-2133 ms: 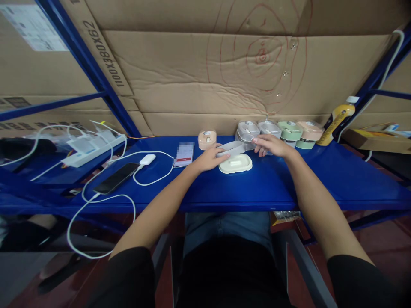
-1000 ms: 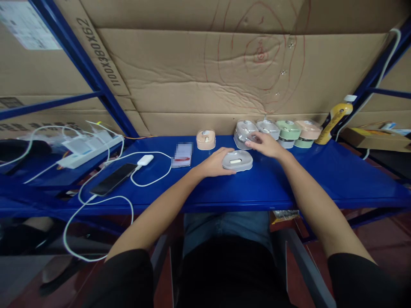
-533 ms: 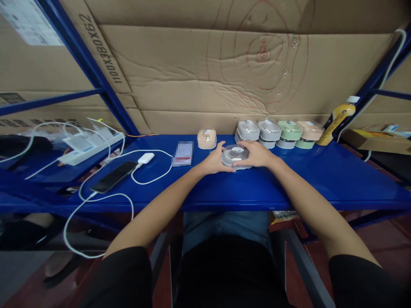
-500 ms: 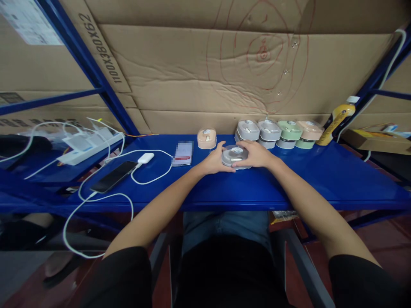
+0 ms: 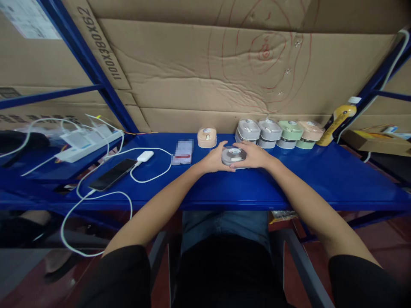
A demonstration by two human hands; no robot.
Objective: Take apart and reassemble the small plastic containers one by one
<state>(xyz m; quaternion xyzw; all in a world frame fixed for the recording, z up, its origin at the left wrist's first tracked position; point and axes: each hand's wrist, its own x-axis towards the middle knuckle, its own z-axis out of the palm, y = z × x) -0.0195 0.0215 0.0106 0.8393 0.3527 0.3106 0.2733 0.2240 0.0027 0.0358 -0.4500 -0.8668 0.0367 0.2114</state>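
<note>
Grey lidded case, one, label on top; located at the blue table, before the wearer. Left hand and right hand grasp it from opposite sides, presumably for steadiness. Stacked cases ranged behind, likely saving room. Held case's flanks covered by hands; full closure indeterminable. Phone: display pixelated.

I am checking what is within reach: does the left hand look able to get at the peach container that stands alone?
Probably yes: the peach container stands beyond the left hand, and nothing shows between them. This hand holds the grey container, though, so it would likely need to let go first.
</note>
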